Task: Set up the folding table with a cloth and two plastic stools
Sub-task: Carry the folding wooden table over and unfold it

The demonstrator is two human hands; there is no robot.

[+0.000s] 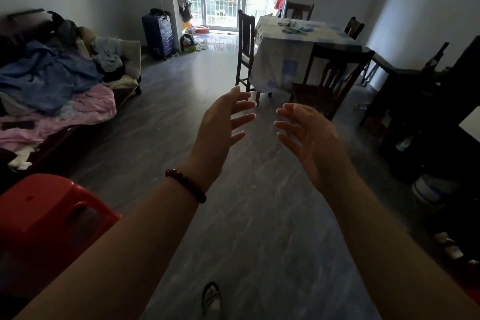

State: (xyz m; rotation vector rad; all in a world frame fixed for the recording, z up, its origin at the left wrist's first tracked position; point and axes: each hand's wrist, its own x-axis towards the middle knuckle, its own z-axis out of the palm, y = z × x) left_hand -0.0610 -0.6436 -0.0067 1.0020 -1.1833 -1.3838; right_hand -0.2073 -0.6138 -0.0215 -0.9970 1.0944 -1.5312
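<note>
1. One red plastic stool (46, 215) stands at lower left on the grey tiled floor (259, 228), below a sofa (52, 80) heaped with clothes.
2. Mid-room, left hand (220, 132) and right hand (311, 143) hover apart, fingers spread, holding nothing.
3. At right, four dark wooden chairs (332, 78) ring one cloth-covered table (293, 44).

No text, label, brand, number or sign can be read anywhere in the head view; surfaces are dim or blurred.
</note>
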